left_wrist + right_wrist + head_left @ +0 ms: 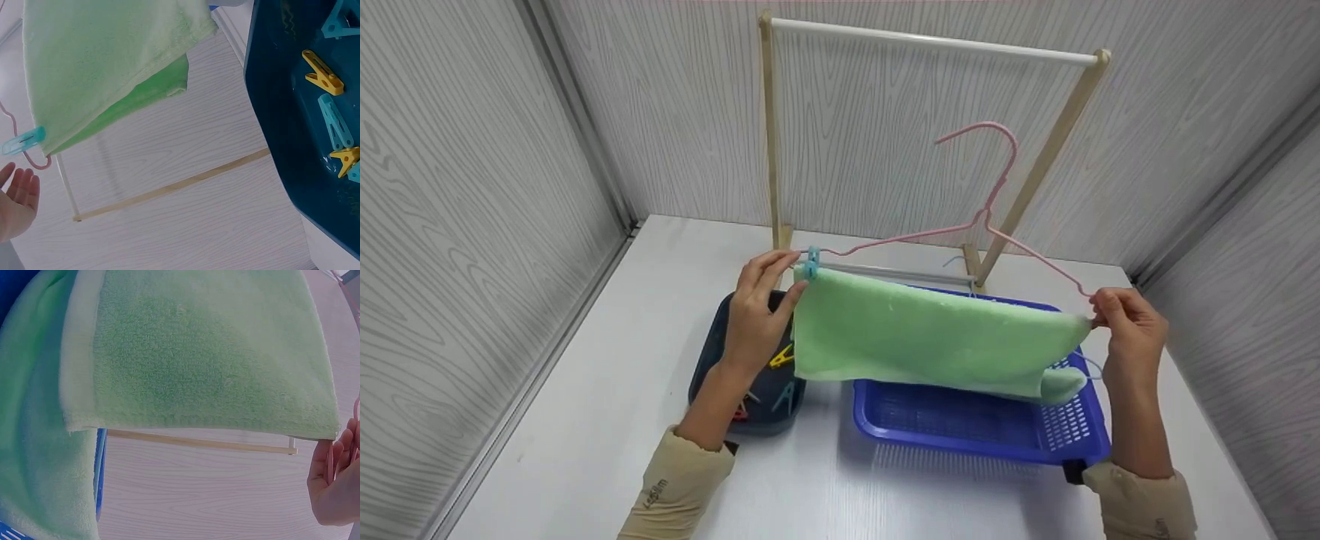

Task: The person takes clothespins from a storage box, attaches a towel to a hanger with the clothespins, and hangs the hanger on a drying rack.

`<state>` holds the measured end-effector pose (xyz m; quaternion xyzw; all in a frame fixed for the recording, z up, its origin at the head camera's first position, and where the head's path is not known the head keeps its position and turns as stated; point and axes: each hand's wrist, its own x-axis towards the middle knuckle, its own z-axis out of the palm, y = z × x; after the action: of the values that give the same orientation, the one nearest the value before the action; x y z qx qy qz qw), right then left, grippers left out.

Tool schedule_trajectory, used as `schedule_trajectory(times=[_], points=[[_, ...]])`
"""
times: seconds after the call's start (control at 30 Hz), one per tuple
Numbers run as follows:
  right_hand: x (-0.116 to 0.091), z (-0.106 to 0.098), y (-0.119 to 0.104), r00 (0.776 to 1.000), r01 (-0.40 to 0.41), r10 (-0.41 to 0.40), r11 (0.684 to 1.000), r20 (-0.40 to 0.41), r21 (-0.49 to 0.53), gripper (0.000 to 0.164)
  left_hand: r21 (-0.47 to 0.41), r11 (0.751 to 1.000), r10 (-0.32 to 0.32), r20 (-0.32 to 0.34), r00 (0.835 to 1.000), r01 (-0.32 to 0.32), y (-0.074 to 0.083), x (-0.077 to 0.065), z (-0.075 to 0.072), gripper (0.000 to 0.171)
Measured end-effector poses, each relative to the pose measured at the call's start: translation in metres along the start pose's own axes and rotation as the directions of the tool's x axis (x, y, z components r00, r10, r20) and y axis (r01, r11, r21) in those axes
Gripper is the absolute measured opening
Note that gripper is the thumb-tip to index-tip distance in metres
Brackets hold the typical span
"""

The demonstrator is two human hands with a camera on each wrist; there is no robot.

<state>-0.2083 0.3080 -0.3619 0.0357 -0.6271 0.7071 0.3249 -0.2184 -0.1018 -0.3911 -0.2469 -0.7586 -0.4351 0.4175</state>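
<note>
A pink clothes hanger [1003, 180] is held up with its hook on top, and a pale green towel [922, 330] hangs along its lower bar. One light-blue clothespin [812, 264] clips the towel's left corner to the hanger. My left hand [754, 319] is beside that clothespin; in the left wrist view, its fingers [25, 191] look loosely extended, with a gap to the clothespin [23, 140]. At the other end, my right hand [1132, 337] pinches the hanger by the towel's right corner. The towel corner meets the fingertips in the right wrist view.
Below the towel stands a blue perforated basket [960, 451] with more green cloth [1063, 385] at its right. A dark blue tray [270, 140] at left holds several yellow, light-blue and red clothespins. Behind rises a wooden rack with a white rod [930, 39].
</note>
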Motion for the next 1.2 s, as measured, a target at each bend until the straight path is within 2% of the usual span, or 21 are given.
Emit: schedule_trajectory(times=[0.37, 0.73, 0.93, 1.2], points=[[0.005, 0.001, -0.002, 1.000, -0.016, 0.016, 1.000, 0.007, -0.017, 0.019, 0.007, 0.997, -0.074, 0.049, 0.996, 0.074, -0.009, -0.011, -0.007, 0.032], [0.007, 0.001, -0.003, 0.999, -0.032, 0.031, 0.999, -0.020, -0.026, 0.017, 0.093, 0.983, -0.167, 0.123, 0.978, 0.156, -0.019, -0.025, -0.015, 0.029], [0.007, 0.001, -0.003, 0.999, -0.036, 0.035, 0.999, -0.022, -0.031, 0.017, 0.134, 0.965, -0.244, 0.165, 0.956, 0.223, -0.023, -0.033, -0.018, 0.028], [0.006, 0.000, -0.002, 0.999, -0.030, 0.031, 0.999, -0.019, 0.034, 0.017, 0.262, 0.913, -0.371, 0.215, 0.903, 0.312, -0.027, -0.045, -0.021, 0.022]])
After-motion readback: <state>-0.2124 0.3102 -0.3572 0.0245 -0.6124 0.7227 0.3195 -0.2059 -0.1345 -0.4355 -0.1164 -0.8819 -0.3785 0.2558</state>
